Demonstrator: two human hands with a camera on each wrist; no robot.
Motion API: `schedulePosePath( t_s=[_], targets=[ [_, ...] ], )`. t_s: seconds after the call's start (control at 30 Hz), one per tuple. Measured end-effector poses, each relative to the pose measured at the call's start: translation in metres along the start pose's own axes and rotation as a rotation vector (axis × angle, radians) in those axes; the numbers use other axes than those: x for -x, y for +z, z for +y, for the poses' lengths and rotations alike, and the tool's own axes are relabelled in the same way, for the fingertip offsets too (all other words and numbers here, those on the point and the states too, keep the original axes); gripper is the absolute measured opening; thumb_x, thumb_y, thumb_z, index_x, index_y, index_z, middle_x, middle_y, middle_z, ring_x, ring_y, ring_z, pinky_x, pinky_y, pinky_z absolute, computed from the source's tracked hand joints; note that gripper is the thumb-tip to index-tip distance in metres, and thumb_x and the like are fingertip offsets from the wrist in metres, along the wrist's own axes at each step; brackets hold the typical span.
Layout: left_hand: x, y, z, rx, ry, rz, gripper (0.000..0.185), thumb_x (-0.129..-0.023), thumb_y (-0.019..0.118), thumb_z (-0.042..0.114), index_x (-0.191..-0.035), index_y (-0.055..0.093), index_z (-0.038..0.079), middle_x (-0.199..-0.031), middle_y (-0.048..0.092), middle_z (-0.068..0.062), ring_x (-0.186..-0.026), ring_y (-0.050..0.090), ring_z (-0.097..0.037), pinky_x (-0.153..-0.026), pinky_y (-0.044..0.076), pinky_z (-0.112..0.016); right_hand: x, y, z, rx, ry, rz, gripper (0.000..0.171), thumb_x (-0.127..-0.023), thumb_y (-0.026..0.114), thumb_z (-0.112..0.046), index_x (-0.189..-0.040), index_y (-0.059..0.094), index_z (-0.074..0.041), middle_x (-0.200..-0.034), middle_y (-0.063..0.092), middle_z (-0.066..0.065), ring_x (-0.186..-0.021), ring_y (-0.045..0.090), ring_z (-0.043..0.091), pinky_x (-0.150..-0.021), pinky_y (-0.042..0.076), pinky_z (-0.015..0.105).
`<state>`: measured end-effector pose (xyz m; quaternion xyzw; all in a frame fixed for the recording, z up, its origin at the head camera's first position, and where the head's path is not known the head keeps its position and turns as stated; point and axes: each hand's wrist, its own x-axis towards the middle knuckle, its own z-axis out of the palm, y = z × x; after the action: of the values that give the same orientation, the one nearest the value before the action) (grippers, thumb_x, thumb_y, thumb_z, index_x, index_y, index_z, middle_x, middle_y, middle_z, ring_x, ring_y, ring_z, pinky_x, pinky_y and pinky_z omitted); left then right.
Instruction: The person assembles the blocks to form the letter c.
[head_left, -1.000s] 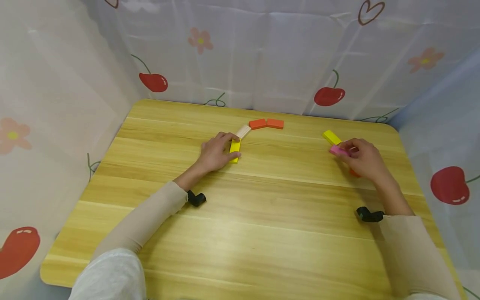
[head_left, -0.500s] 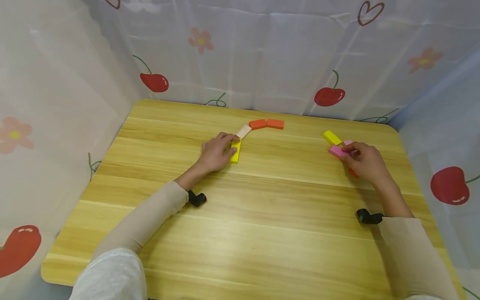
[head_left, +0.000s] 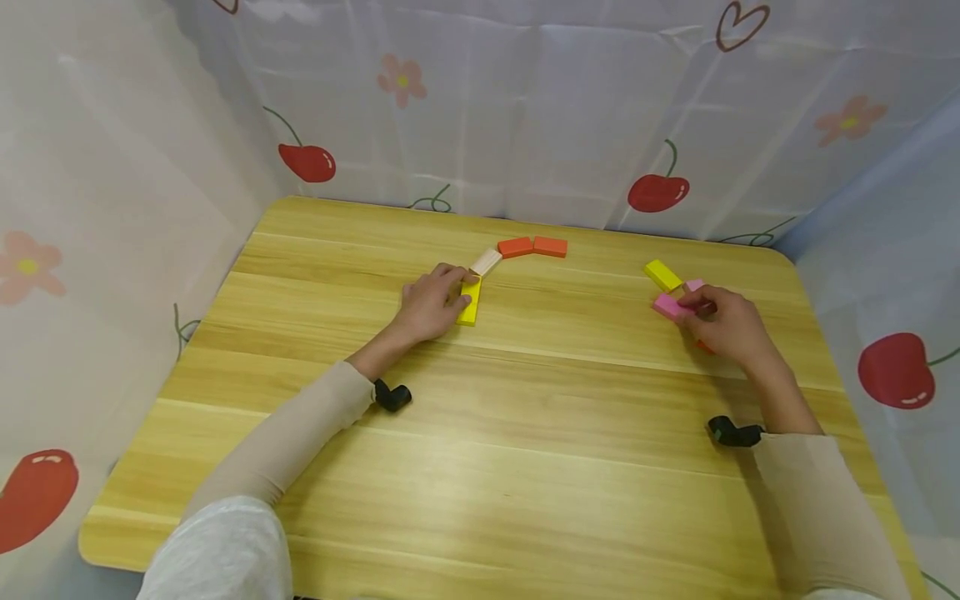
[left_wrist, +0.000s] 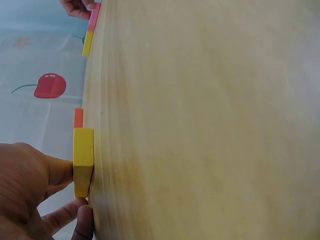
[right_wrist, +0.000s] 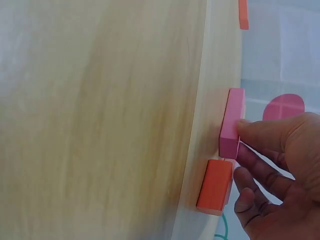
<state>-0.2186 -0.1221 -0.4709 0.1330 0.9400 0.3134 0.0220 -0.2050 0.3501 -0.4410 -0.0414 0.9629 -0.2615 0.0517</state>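
Note:
At the centre-left of the table, my left hand (head_left: 431, 304) holds a flat yellow wooden block (head_left: 469, 312). Its thumb lies on the top face and a fingertip touches the far end. That yellow block (left_wrist: 83, 160) looks flat on the wood in the left wrist view. On the right, my right hand (head_left: 727, 325) pinches a pink block (head_left: 670, 307) between thumb and fingers; whether this block touches the table, I cannot tell. Another, lighter pink block (head_left: 694, 286) is partly covered by the fingers. Below the right hand, an orange block (right_wrist: 215, 185) is mostly hidden in the head view.
A pale wood block (head_left: 486, 262) and two orange blocks, one left (head_left: 515, 247) and one right (head_left: 551, 247), continue a curved line from the left yellow block. Another yellow block (head_left: 663, 275) lies beyond the right hand. A patterned curtain (head_left: 525, 125) hangs behind the table (head_left: 480, 483).
My right hand has slid the pink block slightly left and toward me, showing the lighter pink block behind it. My left thumb has moved from the yellow block's near part up its top face.

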Motion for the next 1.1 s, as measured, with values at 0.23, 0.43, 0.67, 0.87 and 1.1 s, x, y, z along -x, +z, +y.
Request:
schedulePosePath(
  t_s=[0.23, 0.43, 0.67, 0.87, 1.1],
  targets=[
    [-0.002, 0.001, -0.004, -0.002, 0.009, -0.010, 0.033, -0.099, 0.057, 0.033, -0.132, 0.057, 0.031, -0.143, 0.051, 0.002, -0.107, 0.055, -0.027, -0.083, 0.030, -0.046, 0.001, 0.005, -0.003, -0.032, 0.007, -0.013, 0.037, -0.093, 0.068, -0.028, -0.124, 0.061, -0.010, -0.117, 0.064, 0.015, -0.102, 0.056, 0.027, -0.076, 0.044, 0.021],
    [-0.003, 0.001, -0.006, -0.015, 0.018, -0.002, 0.032, -0.099, 0.057, 0.034, -0.131, 0.057, 0.032, -0.143, 0.051, 0.002, -0.107, 0.056, -0.027, -0.082, 0.031, -0.046, 0.003, 0.009, -0.011, -0.031, -0.015, -0.037, 0.038, -0.091, 0.069, -0.035, -0.121, 0.064, -0.012, -0.115, 0.065, 0.015, -0.101, 0.057, 0.026, -0.076, 0.044, 0.023],
    [-0.003, 0.000, -0.005, -0.010, 0.021, -0.007, 0.032, -0.099, 0.057, 0.035, -0.132, 0.057, 0.032, -0.144, 0.051, 0.002, -0.107, 0.056, -0.027, -0.082, 0.031, -0.046, 0.008, 0.019, -0.029, -0.061, -0.079, -0.092, 0.031, -0.092, 0.069, -0.028, -0.118, 0.065, -0.011, -0.113, 0.065, 0.013, -0.098, 0.057, 0.025, -0.077, 0.044, 0.018],
    [-0.003, -0.001, -0.005, -0.002, 0.019, -0.009, 0.033, -0.099, 0.057, 0.034, -0.132, 0.057, 0.032, -0.143, 0.051, 0.003, -0.109, 0.056, -0.027, -0.083, 0.031, -0.046, 0.009, 0.030, -0.040, -0.086, -0.109, -0.086, 0.027, -0.091, 0.070, -0.025, -0.113, 0.066, -0.009, -0.111, 0.066, 0.011, -0.096, 0.057, 0.023, -0.078, 0.044, 0.019],
    [-0.003, -0.001, -0.005, 0.001, 0.017, -0.015, 0.033, -0.099, 0.057, 0.034, -0.132, 0.058, 0.031, -0.143, 0.051, 0.003, -0.112, 0.057, -0.028, -0.084, 0.032, -0.047, 0.011, 0.038, -0.047, -0.137, -0.116, -0.105, 0.026, -0.092, 0.070, -0.023, -0.113, 0.065, -0.008, -0.109, 0.065, 0.012, -0.094, 0.056, 0.022, -0.075, 0.045, 0.016]
  ],
)
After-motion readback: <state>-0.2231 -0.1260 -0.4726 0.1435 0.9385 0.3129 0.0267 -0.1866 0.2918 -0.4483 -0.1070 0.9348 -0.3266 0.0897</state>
